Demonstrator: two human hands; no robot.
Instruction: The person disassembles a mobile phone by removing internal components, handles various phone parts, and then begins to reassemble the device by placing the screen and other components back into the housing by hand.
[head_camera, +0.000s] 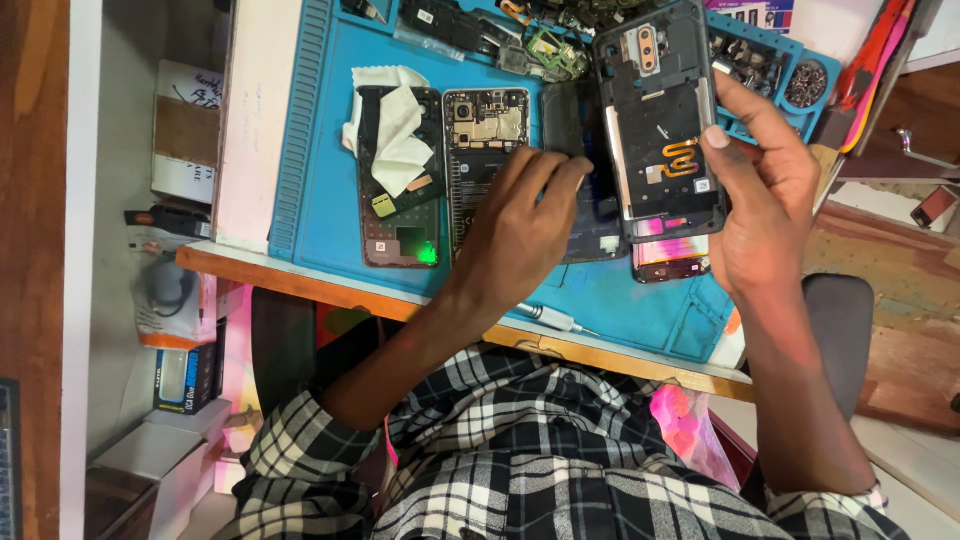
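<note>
Right now my right hand grips the dark plastic phone back frame with its twin camera window and copper coil, thumb on its right edge, tilted up over the blue silicone repair mat on the surface. My left hand presses down with curled fingers on the black glossy phone body lying on the mat beneath the frame; those fingers pin it flat, they do not wrap around it. To do this well, I judge I should keep the body held steady and lift the frame evenly, watching for any ribbon between the halves. Two more opened phones lie just to the left, one under a white cloth, and a slim silver screwdriver rests at the mat's near edge.
</note>
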